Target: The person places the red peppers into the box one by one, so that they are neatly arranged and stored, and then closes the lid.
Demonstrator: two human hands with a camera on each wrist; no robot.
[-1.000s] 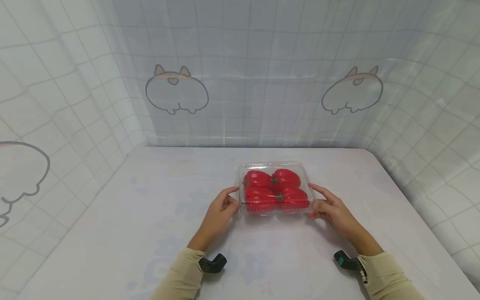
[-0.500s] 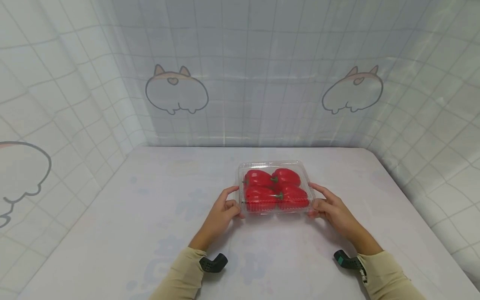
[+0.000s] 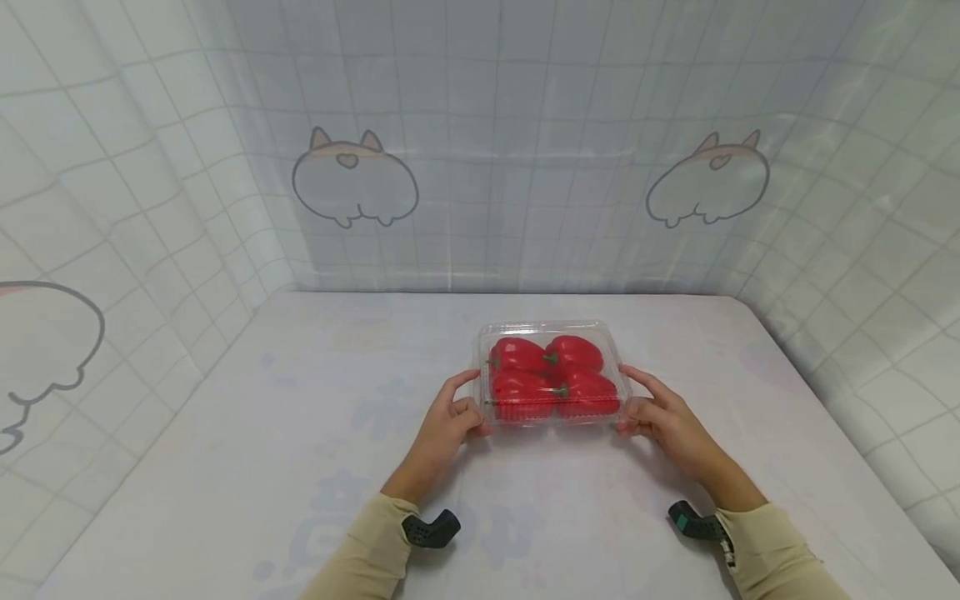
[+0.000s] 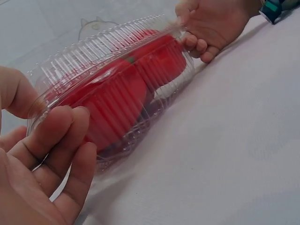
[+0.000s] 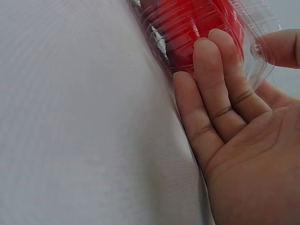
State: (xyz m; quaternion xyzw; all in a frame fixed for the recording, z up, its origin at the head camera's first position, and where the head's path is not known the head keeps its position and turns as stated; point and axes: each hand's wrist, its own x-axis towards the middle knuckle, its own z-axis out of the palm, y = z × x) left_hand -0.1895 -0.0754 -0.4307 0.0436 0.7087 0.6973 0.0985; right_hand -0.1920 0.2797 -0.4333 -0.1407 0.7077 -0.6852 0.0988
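A clear plastic clamshell box [image 3: 542, 327] with its lid down sits toward the back of the table, right of the middle. Several red bell peppers [image 3: 522, 393] with green stems lie inside it. My left hand [image 3: 444, 423] holds the box's left front corner; in the left wrist view, the curled fingers of that left hand [image 4: 44, 171] are against the ribbed wall and rim. At the opposite corner my right hand [image 3: 675, 429] grips the box. The right wrist view has the right hand [image 5: 248, 126] with fingertips on the lower wall and one digit at the rim.
A pale, faintly patterned cloth covers the table [image 3: 300, 458]. Grid-patterned curtains [image 3: 525, 167] with cartoon animal drawings hang behind it and on both sides. A dark device [image 3: 431, 529] is worn at the left wrist, and a similar one [image 3: 693, 521] at the right.
Over the last second my left fingers have shifted slightly on the box's front left corner, and more fingertips show below it. The box and my right hand have hardly moved.
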